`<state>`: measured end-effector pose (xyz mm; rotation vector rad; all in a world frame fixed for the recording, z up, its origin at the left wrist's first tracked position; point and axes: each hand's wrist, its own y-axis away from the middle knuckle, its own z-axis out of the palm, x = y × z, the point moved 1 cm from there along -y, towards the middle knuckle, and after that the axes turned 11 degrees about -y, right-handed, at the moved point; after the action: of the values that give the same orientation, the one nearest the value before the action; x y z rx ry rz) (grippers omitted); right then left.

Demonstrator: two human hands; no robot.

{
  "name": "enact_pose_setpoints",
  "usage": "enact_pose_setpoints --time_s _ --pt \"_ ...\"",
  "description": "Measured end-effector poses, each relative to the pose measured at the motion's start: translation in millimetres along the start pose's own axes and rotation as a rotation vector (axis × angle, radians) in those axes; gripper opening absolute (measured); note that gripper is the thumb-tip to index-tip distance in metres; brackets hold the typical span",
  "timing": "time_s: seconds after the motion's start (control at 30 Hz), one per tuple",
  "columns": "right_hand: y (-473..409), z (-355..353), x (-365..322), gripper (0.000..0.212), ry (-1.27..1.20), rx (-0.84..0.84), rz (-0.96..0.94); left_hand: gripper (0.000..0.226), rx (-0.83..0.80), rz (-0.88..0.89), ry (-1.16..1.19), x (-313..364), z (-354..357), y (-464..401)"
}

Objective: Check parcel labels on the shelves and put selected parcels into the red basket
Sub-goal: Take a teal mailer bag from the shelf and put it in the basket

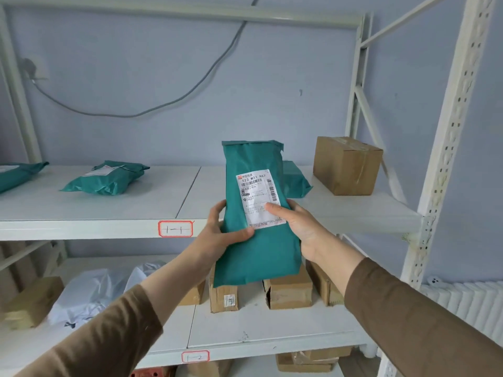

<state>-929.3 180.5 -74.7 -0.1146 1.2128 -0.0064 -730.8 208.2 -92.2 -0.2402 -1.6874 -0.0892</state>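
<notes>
I hold a teal plastic parcel (258, 248) upright in front of the upper shelf (95, 210), its white label (260, 198) facing me. My left hand (221, 231) grips its left edge, thumb across the front below the label. My right hand (295, 224) grips the right edge, thumb resting on the label. Another teal parcel (295, 179) lies on the shelf right behind the held one, partly hidden. More teal parcels lie at the shelf's middle left (107, 178) and far left (19, 174). A bit of red (147, 373) shows at the bottom edge; I cannot tell what it is.
A taped cardboard box (347, 164) stands at the upper shelf's right end. The lower shelf (272, 333) carries several cardboard boxes (290, 291) and white plastic bags (92, 292). White shelf uprights (446, 159) stand right; a radiator (468, 303) sits beyond. A cable hangs on the wall.
</notes>
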Motion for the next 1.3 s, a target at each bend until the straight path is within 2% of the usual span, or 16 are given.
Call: enact_pose_setpoints --time_s 0.1,0.33,0.63,0.77,0.87,0.93,1.03,1.1,1.17,1.23,1.3 --pt "-30 17 -3 0.079 -0.019 -0.005 0.016 0.09 0.093 -0.011 0.043 8 -15 -27" --pt "-98 43 4 0.057 -0.028 -0.024 0.033 0.086 0.149 -0.114 0.1 15 -69 -123" --pt "-184 64 22 0.071 0.051 0.106 0.003 0.051 0.183 -0.136 -0.12 15 -102 -217" --pt "-202 60 34 0.072 0.108 0.127 -0.006 0.049 0.135 -0.137 -0.247 12 -111 -238" --pt "-192 57 28 0.067 0.263 0.134 -0.096 0.068 0.16 -0.153 -0.411 18 -114 -241" --pt "-182 49 16 0.056 0.424 0.147 -0.247 0.085 0.269 -0.127 -0.621 31 -118 -242" --pt "-175 26 -9 0.034 0.565 0.191 -0.565 0.079 0.341 0.057 -0.666 56 -111 -247" --pt "-179 4 -28 0.028 0.595 0.274 -0.687 0.071 0.287 0.142 -0.608 73 -87 -251" --pt "-185 -20 -45 0.029 0.597 0.368 -0.692 0.07 0.167 0.146 -0.502 84 -52 -256" --pt "-196 -45 -54 0.034 0.556 0.436 -0.579 0.073 0.041 0.089 -0.421 87 -14 -261" --pt "-206 -66 -52 0.045 0.51 0.488 -0.387 0.068 0.002 -0.005 -0.395 81 21 -267"
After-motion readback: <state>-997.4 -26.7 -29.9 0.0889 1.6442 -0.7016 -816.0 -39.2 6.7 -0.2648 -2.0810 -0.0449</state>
